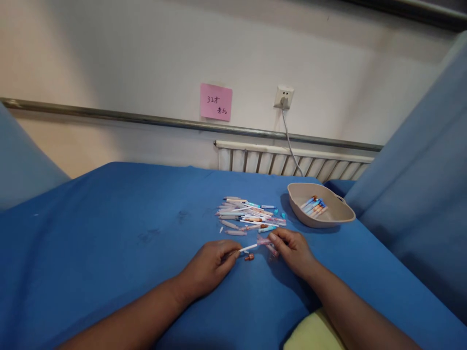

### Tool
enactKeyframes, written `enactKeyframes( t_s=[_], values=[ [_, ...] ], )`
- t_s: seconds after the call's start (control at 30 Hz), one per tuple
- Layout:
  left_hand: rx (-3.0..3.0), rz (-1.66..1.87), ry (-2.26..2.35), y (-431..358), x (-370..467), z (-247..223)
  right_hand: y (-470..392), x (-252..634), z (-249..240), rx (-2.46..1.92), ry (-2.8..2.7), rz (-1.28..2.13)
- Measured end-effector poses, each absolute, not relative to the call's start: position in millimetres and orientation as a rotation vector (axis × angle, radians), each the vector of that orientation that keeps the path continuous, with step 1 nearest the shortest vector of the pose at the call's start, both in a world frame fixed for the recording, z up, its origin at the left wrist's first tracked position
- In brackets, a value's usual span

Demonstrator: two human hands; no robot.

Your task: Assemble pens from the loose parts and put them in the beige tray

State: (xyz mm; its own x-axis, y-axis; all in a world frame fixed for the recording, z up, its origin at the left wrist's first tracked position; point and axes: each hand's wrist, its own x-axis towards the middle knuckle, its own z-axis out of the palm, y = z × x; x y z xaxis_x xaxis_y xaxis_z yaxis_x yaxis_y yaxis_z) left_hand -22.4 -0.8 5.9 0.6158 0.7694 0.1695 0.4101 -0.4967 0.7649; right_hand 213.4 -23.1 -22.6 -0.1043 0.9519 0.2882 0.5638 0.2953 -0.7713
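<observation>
My left hand pinches the left end of a thin white stick, which looks like a pen refill. Its right end meets a pinkish clear pen barrel, held between the fingertips of my right hand. Another pinkish piece lies beside my right fingers. Just below the white stick rests a small orange-brown part on the blue cloth. Beyond my hands lies a loose pile of pens and pen parts, with small teal pieces at its right edge.
A beige basket with several pens inside stands at the right. Something yellow-green lies at the front edge. Behind are a radiator, a metal rail, a pink note and a socket. Blue curtains hang at both sides.
</observation>
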Motion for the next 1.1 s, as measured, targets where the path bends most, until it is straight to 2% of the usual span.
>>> enactKeyframes(
  t_s=[0.47, 1.1],
  values=[
    [2.192, 0.652, 0.884, -6.8, -20.1, 3.5, -29.8, 204.2, -22.5, -1.342, -1.914, 0.619],
    [1.727, 0.454, 0.759, -13.9, -21.0, 2.4, -49.3, 192.7, -8.6, -1.190, -2.045, 0.631]
  ],
)
